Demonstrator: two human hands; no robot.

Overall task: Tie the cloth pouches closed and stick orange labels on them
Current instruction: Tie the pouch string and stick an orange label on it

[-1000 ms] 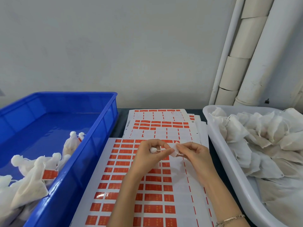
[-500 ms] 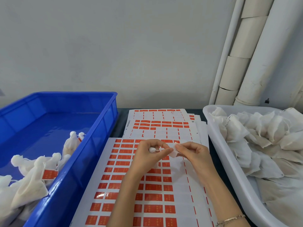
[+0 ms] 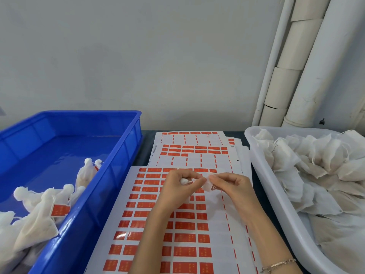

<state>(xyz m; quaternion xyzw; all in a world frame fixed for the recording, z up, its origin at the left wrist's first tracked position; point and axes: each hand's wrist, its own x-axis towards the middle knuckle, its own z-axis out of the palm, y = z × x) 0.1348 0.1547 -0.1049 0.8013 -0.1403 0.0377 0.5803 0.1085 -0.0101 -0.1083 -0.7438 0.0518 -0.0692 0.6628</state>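
Small white cloth pouch, judged light and limp: left hand pinches its neck, right hand its white tab.

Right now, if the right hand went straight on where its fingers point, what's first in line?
Right hand points left: first the white cloth it pinches, then the left hand; depth unclear.

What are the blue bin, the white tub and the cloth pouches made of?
Blue rectangular bin: rigid moulded plastic, glossy; bright glare on its wall. Whitish rounded tub: likely plastic too, duller, slightly translucent rim. Small white pouches: thin matte fabric, gauze or non-woven, cannot tell; it creases and darker filling shows through.
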